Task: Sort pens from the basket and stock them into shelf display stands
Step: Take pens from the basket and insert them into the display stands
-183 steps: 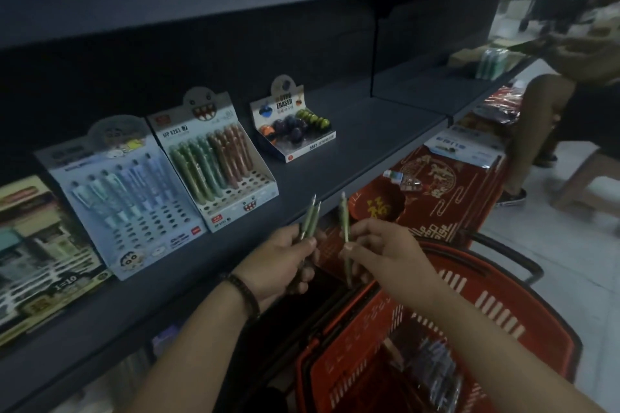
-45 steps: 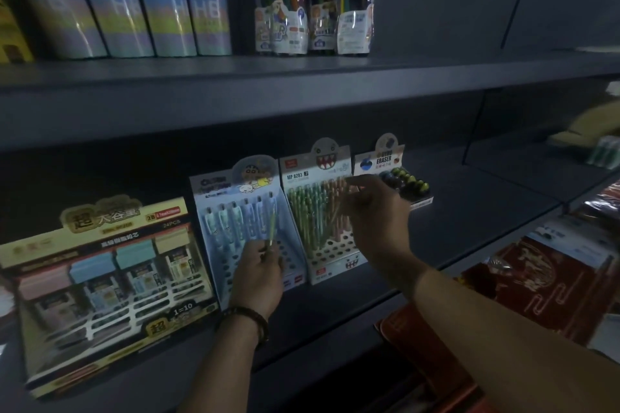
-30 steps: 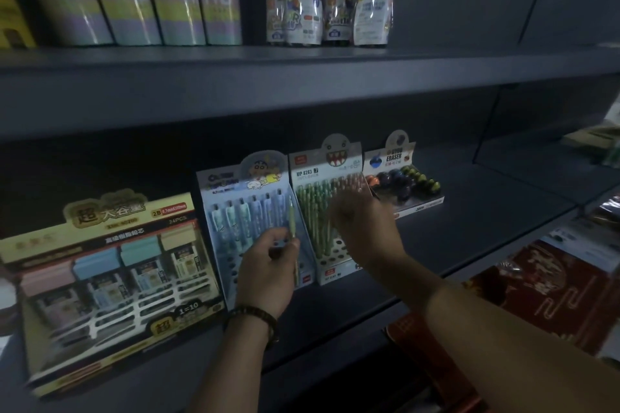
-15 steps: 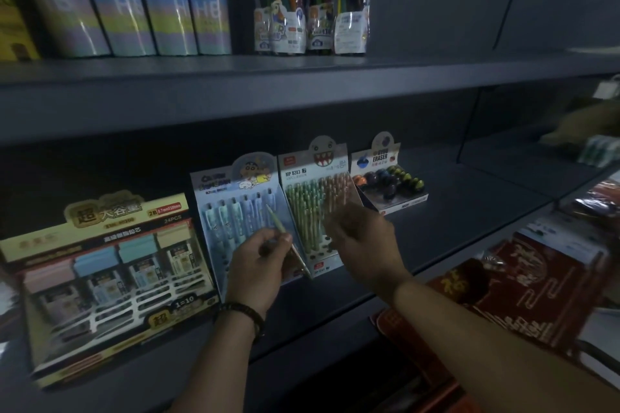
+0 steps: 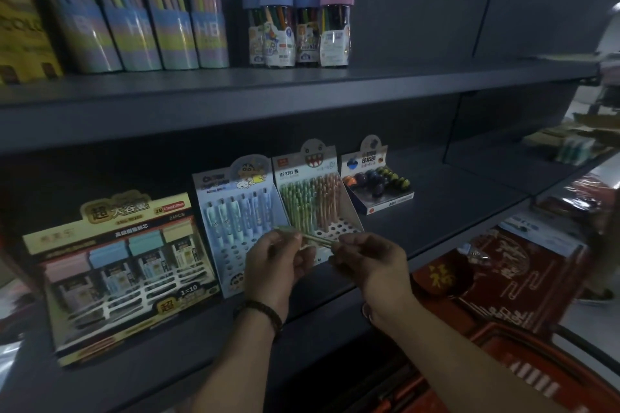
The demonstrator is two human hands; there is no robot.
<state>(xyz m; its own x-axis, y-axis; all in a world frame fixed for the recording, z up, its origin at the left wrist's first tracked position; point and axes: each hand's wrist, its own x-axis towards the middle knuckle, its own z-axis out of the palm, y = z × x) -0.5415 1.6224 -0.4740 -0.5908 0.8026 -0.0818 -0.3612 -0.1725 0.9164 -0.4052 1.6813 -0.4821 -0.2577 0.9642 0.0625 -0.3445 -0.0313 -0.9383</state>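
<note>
One pen: a green pen was held between both hands, in the air just in front of the shelf's front edge, below the stand with green and orange pens.
Left hand: the left hand had its fingers curled round the pen's left end, thumb pressed on top.
Right hand: the right hand pinched the pen's right end between thumb and fingertips.
Long axis: it lay nearly level, running left to right along the shelf edge, the left end slightly higher; which end was the tip I could not tell.
Doing it well: the pen should probably pass to a single hand, be turned upright, and go tip-down into a free hole in the stand's front rows without knocking its neighbours.
Beside it: the blue pen stand stood touching on the left.
</note>
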